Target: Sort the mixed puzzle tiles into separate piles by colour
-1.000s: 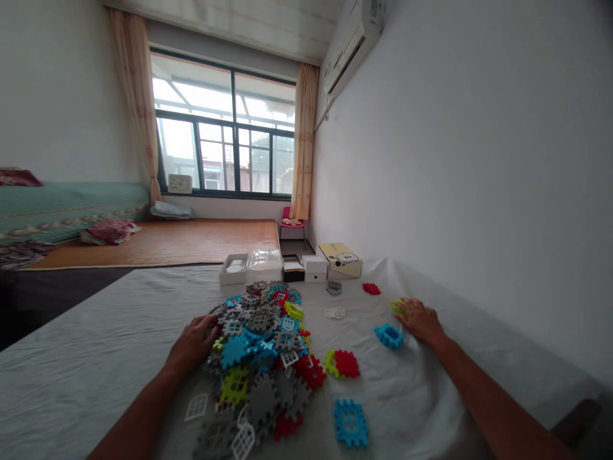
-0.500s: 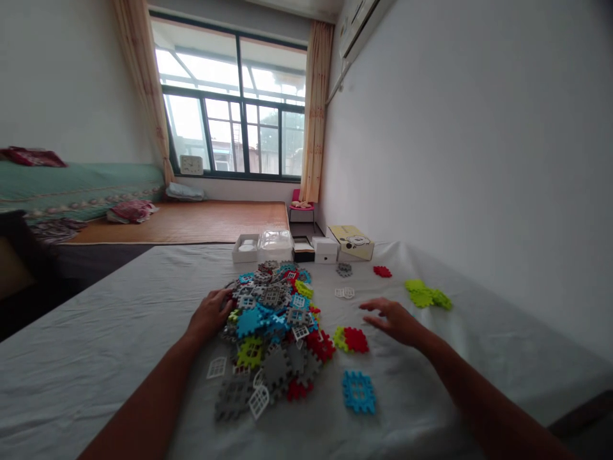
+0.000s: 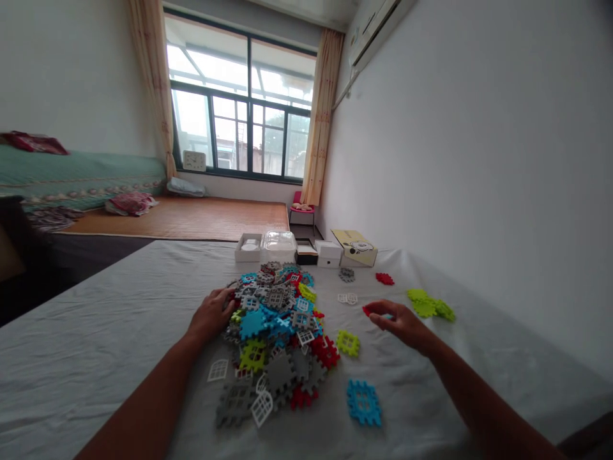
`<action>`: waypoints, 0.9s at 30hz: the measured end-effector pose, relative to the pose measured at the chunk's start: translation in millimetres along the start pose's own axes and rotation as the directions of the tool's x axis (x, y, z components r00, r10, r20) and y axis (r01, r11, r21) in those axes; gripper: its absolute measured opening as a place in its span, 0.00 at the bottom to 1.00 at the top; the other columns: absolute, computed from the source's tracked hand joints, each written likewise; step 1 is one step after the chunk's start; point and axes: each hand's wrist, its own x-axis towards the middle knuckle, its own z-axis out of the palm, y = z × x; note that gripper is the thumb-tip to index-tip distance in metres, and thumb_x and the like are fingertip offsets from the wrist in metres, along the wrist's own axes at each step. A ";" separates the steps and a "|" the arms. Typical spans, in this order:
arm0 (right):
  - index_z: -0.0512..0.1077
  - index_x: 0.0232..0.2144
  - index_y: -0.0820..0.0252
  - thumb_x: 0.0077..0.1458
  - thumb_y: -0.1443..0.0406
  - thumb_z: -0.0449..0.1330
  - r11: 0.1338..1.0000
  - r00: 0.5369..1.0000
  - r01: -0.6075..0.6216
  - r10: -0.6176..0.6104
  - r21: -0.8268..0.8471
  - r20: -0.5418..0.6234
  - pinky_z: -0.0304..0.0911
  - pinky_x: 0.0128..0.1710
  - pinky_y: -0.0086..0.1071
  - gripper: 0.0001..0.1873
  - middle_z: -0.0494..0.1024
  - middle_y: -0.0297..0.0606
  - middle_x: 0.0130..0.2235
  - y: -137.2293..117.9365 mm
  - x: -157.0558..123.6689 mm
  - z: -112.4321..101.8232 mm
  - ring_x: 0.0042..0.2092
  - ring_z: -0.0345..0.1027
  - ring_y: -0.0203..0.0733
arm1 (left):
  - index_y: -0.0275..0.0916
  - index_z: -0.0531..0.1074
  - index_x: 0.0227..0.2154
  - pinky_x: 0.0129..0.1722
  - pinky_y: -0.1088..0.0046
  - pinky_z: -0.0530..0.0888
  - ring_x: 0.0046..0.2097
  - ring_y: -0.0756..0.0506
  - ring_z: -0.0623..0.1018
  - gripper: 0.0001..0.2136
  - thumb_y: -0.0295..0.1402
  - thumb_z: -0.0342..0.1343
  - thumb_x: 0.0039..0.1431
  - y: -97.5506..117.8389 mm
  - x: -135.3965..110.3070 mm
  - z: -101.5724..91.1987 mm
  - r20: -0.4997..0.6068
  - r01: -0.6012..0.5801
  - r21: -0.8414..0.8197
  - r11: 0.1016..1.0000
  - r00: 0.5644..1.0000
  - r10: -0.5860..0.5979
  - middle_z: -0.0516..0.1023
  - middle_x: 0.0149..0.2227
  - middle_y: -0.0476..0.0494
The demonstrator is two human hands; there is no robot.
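Note:
A heap of toothed plastic building tiles (image 3: 268, 322) in grey, blue, red, green and white lies on the cloth in front of me. My left hand (image 3: 214, 313) rests against the heap's left edge, its fingers loosely apart and holding nothing that I can see. My right hand (image 3: 395, 322) is raised right of the heap, pinching a red tile (image 3: 366, 311) that is mostly hidden behind the fingers. Below and left of that hand lies a green window tile (image 3: 348, 343). Nearer to me is a blue window tile (image 3: 364, 402).
White window inserts (image 3: 347, 298), a grey tile (image 3: 347, 275) and a red toothed tile (image 3: 384, 278) lie beyond my right hand. Green tiles (image 3: 426, 303) overlap at the right. Small boxes (image 3: 328, 254) and a yellow carton (image 3: 355, 248) line the far edge.
My right hand has closed on the red tile and lifted it off the green window tile, which now lies uncovered. The left hand has stayed at the heap. The view has shifted slightly.

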 end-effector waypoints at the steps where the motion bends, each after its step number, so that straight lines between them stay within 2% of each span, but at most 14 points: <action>1: 0.72 0.44 0.58 0.50 0.48 0.56 1.000 0.999 -0.001 0.001 -0.018 -0.036 0.69 0.38 0.35 0.25 0.77 0.42 0.44 6.7 9.3 -14.7 0.42 0.72 0.46 | 0.38 0.69 0.49 0.52 0.68 0.66 0.51 0.42 0.71 0.19 0.38 0.45 0.57 0.0 -0.2 0.3 -0.003 0.002 -0.001 1.000 1.000 -0.002 0.71 0.49 0.40; 3: 0.72 0.45 0.60 0.50 0.48 0.56 0.996 0.989 -0.040 0.029 -0.080 -0.142 0.68 0.38 0.35 0.27 0.78 0.44 0.44 29.5 33.2 -45.2 0.41 0.72 0.45 | 0.39 0.69 0.49 0.52 0.68 0.66 0.51 0.42 0.71 0.19 0.37 0.45 0.57 -0.1 -0.4 0.8 -0.003 0.007 -0.002 1.000 1.000 -0.007 0.71 0.49 0.40; 6: 0.73 0.43 0.63 0.50 0.48 0.55 0.941 0.947 -0.224 0.150 -0.253 -0.283 0.67 0.36 0.33 0.27 0.79 0.46 0.41 76.0 74.3 -79.5 0.39 0.73 0.45 | 0.38 0.68 0.49 0.52 0.67 0.66 0.51 0.42 0.70 0.19 0.37 0.45 0.57 -1.9 0.0 1.7 -0.003 0.000 -0.007 1.000 1.000 0.000 0.70 0.49 0.40; 8: 0.74 0.40 0.63 0.48 0.50 0.57 0.860 0.922 -0.329 0.204 -0.391 -0.329 0.66 0.37 0.32 0.25 0.79 0.46 0.41 102.6 99.4 -89.3 0.40 0.73 0.45 | 0.38 0.68 0.49 0.52 0.66 0.66 0.51 0.42 0.70 0.19 0.38 0.44 0.58 -4.2 0.5 2.5 -0.007 -0.013 -0.011 1.000 1.000 0.013 0.70 0.50 0.40; 10: 0.75 0.38 0.61 0.45 0.51 0.60 0.802 0.912 -0.369 0.216 -0.469 -0.348 0.64 0.40 0.33 0.23 0.79 0.46 0.42 118.8 120.2 -90.7 0.42 0.72 0.47 | 0.37 0.68 0.49 0.52 0.66 0.66 0.51 0.42 0.71 0.19 0.39 0.44 0.58 -6.6 1.0 3.4 -0.016 -0.023 -0.014 1.000 1.000 0.023 0.70 0.50 0.40; 13: 0.74 0.39 0.61 0.43 0.51 0.61 0.780 0.903 -0.389 0.217 -0.491 -0.371 0.63 0.42 0.37 0.24 0.78 0.48 0.43 123.1 142.9 -87.3 0.45 0.71 0.52 | 0.38 0.69 0.48 0.52 0.66 0.66 0.51 0.42 0.71 0.19 0.40 0.44 0.58 -9.2 1.3 4.1 -0.015 -0.028 -0.012 1.000 1.000 0.028 0.70 0.49 0.40; 15: 0.73 0.41 0.63 0.46 0.51 0.59 0.778 0.902 -0.387 0.206 -0.496 -0.380 0.62 0.43 0.41 0.25 0.76 0.53 0.46 115.8 151.4 -85.0 0.47 0.69 0.56 | 0.38 0.68 0.49 0.52 0.66 0.66 0.52 0.42 0.70 0.19 0.40 0.44 0.58 -10.3 1.3 4.4 -0.009 -0.027 -0.005 1.000 1.000 0.027 0.70 0.49 0.41; 17: 0.73 0.43 0.64 0.51 0.52 0.54 0.797 0.917 -0.347 0.178 -0.494 -0.357 0.62 0.44 0.41 0.24 0.74 0.54 0.48 102.5 152.6 -80.5 0.48 0.69 0.55 | 0.39 0.68 0.49 0.53 0.66 0.66 0.52 0.42 0.70 0.19 0.39 0.44 0.59 -11.0 1.6 5.0 -0.012 -0.025 0.002 1.000 1.000 0.025 0.70 0.50 0.41; 19: 0.73 0.43 0.61 0.54 0.54 0.52 0.831 0.946 -0.269 0.134 -0.487 -0.294 0.63 0.45 0.36 0.21 0.76 0.48 0.47 83.8 144.5 -70.1 0.46 0.70 0.49 | 0.39 0.68 0.49 0.52 0.67 0.66 0.52 0.43 0.70 0.19 0.39 0.43 0.59 -11.4 2.2 5.6 -0.015 -0.027 0.008 1.000 1.000 0.027 0.70 0.50 0.41; 20: 0.73 0.43 0.60 0.54 0.55 0.52 0.859 0.970 -0.197 0.101 -0.473 -0.221 0.63 0.44 0.34 0.20 0.77 0.44 0.45 72.5 136.8 -62.0 0.45 0.71 0.45 | 0.38 0.68 0.49 0.52 0.67 0.66 0.51 0.43 0.70 0.19 0.39 0.43 0.59 -11.4 2.5 5.9 -0.013 -0.029 0.009 1.000 0.999 0.029 0.70 0.49 0.41; 22: 0.73 0.42 0.58 0.54 0.54 0.53 0.917 1.000 -0.008 0.015 -0.399 0.016 0.65 0.41 0.31 0.19 0.78 0.40 0.42 47.0 115.1 -40.8 0.41 0.72 0.42 | 0.37 0.68 0.49 0.53 0.67 0.66 0.51 0.43 0.71 0.20 0.39 0.43 0.59 -10.7 2.9 6.3 -0.006 -0.029 0.010 1.000 1.000 0.029 0.70 0.49 0.40; 23: 0.73 0.41 0.58 0.53 0.53 0.54 0.938 0.987 0.083 -0.031 -0.337 0.158 0.65 0.40 0.30 0.19 0.78 0.39 0.41 33.8 102.0 -28.6 0.40 0.72 0.41 | 0.37 0.68 0.50 0.53 0.67 0.66 0.51 0.42 0.71 0.20 0.39 0.43 0.59 -10.2 3.0 6.2 -0.001 -0.025 0.010 1.000 1.000 0.025 0.70 0.49 0.40; 25: 0.73 0.41 0.58 0.50 0.50 0.57 0.954 0.921 0.177 -0.075 -0.241 0.382 0.66 0.37 0.30 0.22 0.78 0.38 0.39 9.4 74.3 -4.4 0.38 0.71 0.41 | 0.36 0.68 0.50 0.53 0.66 0.66 0.51 0.42 0.70 0.20 0.39 0.42 0.59 -8.7 2.6 5.7 0.005 -0.017 0.013 1.000 1.000 0.017 0.70 0.49 0.39; 27: 0.72 0.42 0.57 0.44 0.49 0.62 0.944 0.877 0.220 -0.079 -0.248 0.475 0.66 0.36 0.31 0.26 0.77 0.38 0.39 -8.1 48.7 16.6 0.37 0.71 0.41 | 0.36 0.68 0.50 0.52 0.66 0.66 0.51 0.42 0.70 0.21 0.39 0.42 0.58 -7.5 1.9 5.0 0.007 -0.016 0.012 1.000 1.000 0.016 0.70 0.50 0.38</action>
